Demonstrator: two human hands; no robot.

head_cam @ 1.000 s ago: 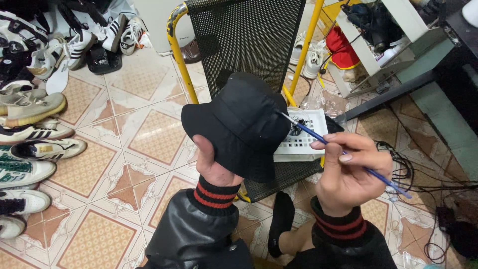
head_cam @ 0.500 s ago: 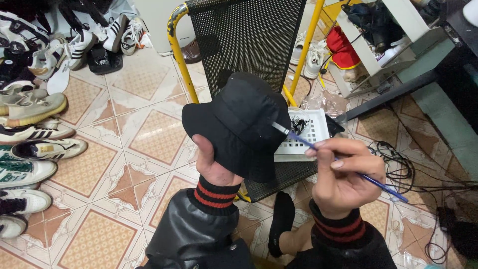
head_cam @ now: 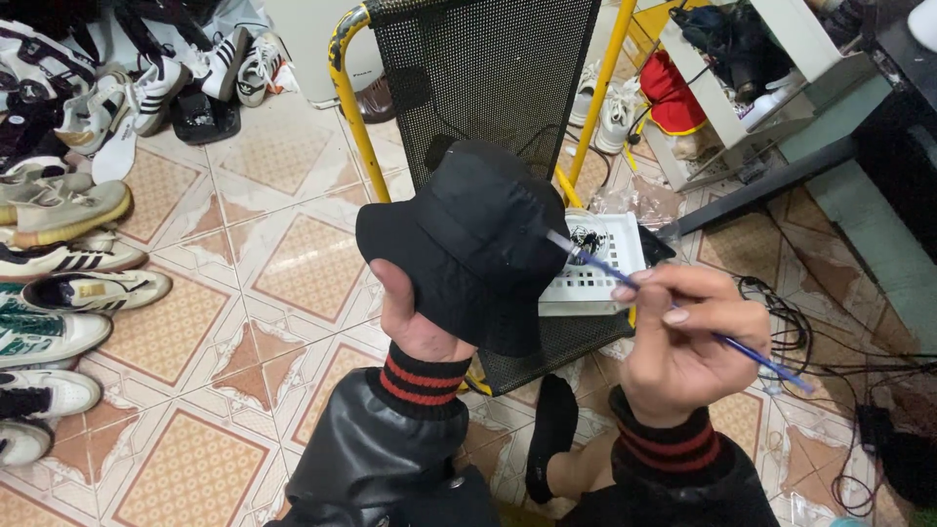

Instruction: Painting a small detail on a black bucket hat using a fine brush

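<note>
A black bucket hat (head_cam: 468, 239) sits over my left hand (head_cam: 408, 320), which holds it up from inside and under the brim. My right hand (head_cam: 683, 337) pinches a thin blue-handled paintbrush (head_cam: 673, 304). The brush tip touches the right side of the hat's crown. Behind the hat, a white slotted tray (head_cam: 603, 273) with a small round dish of dark paint rests on a black mesh chair seat (head_cam: 556, 342). Both wrists wear black sleeves with red-striped cuffs.
A yellow-framed mesh chair back (head_cam: 488, 68) stands ahead. Several sneakers (head_cam: 68, 263) line the tiled floor at the left. Tangled black cables (head_cam: 810, 332) lie at the right, near a white shelf unit (head_cam: 742, 78). My socked foot (head_cam: 551, 429) rests under the chair.
The brush tip has slid left and up along the hat's crown, and my right hand has shifted slightly with it. The left hand keeps the hat steady.
</note>
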